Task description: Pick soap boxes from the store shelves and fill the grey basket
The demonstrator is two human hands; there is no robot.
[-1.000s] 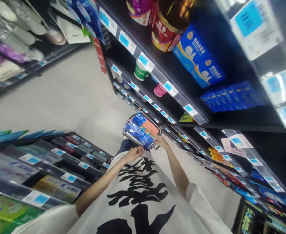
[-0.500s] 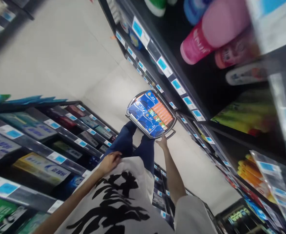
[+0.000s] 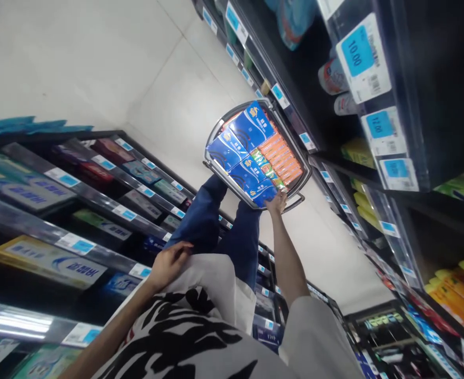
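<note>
My right hand [image 3: 277, 202] is closed on the handle of a metal shopping basket [image 3: 216, 129] that hangs low in front of me. The basket holds several blue boxes [image 3: 247, 131] and a row of orange packs [image 3: 285, 158]. My left hand [image 3: 168, 263] rests with curled fingers on the hem of my white printed shirt [image 3: 200, 321], at my hip, holding nothing I can make out. My legs in blue jeans [image 3: 216, 221] show below.
I stand in a narrow shop aisle on a pale tiled floor [image 3: 97, 58]. Dark shelves with boxed goods and blue price tags [image 3: 81, 246] run along the left. More shelves with bottles and tags [image 3: 364, 58] rise close on the right.
My left hand left the basket and dropped to my hip. The right arm stretched out, lowering the basket away from me. The view tilted further down.
</note>
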